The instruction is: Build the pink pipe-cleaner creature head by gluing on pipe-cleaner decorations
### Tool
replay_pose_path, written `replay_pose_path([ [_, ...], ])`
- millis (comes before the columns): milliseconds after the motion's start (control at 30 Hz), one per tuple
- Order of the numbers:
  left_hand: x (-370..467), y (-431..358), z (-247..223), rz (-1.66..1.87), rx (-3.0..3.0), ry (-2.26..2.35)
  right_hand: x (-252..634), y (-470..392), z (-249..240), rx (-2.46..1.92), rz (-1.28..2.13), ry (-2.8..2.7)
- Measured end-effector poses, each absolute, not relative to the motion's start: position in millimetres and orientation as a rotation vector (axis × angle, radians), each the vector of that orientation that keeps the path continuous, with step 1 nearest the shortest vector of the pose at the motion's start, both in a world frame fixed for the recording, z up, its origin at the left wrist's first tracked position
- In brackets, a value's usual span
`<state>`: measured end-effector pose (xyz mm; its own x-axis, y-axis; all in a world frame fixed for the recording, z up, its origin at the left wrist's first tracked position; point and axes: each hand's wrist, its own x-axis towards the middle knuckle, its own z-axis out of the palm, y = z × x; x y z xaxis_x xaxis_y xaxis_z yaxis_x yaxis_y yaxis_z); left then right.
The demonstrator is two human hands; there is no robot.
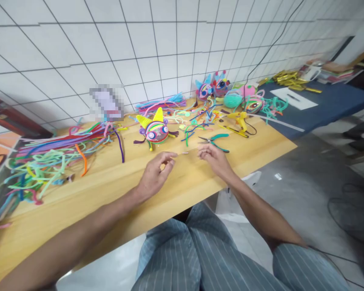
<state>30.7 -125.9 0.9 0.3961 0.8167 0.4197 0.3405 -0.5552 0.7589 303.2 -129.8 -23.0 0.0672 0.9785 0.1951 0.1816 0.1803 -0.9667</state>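
Note:
My left hand [157, 174] hovers over the wooden table with its thumb and forefinger curved and a gap between their tips. My right hand [214, 160] is across from it, fingers curled together; whether anything is in them is hidden. Between both hands is a tiny pinkish piece [185, 152], too small to name. Just beyond my right hand lie long-nose pliers [216, 139] with teal handles, spread apart. Behind my left hand stands a pipe-cleaner figure [157, 133] with a round face, big eyes and yellow horns.
Bundles of coloured pipe cleaners [53, 155] cover the table's left side. A yellow glue gun [240, 121] lies at the right among scraps. Further back are more finished figures [204, 89] and teal yarn [233, 99]. A tiled wall [164, 40] borders the table.

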Motion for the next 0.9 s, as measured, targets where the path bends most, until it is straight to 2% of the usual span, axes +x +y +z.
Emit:
replay_pose_path([
  [133, 36.4, -138.1, -6.5, 0.956, 2.037, 0.849, 355.1, -137.0, -16.3, -1.319, 0.658, -1.19],
  [300, 28.7, -142.2, -17.0, 0.894, 1.929, 0.845, 451.6, -99.9, -9.7, -1.775, 0.174, -0.878],
  [533, 4.8, -125.9, -16.7, 0.953, 1.976, 1.009, 489.0, -30.3, 2.7, -2.031, 0.245, -0.976],
  [900, -7.6, -96.7, -22.1, 1.157, 2.095, 1.052, 488.2, -2.7, 19.0, -2.293, 0.192, -1.144],
])
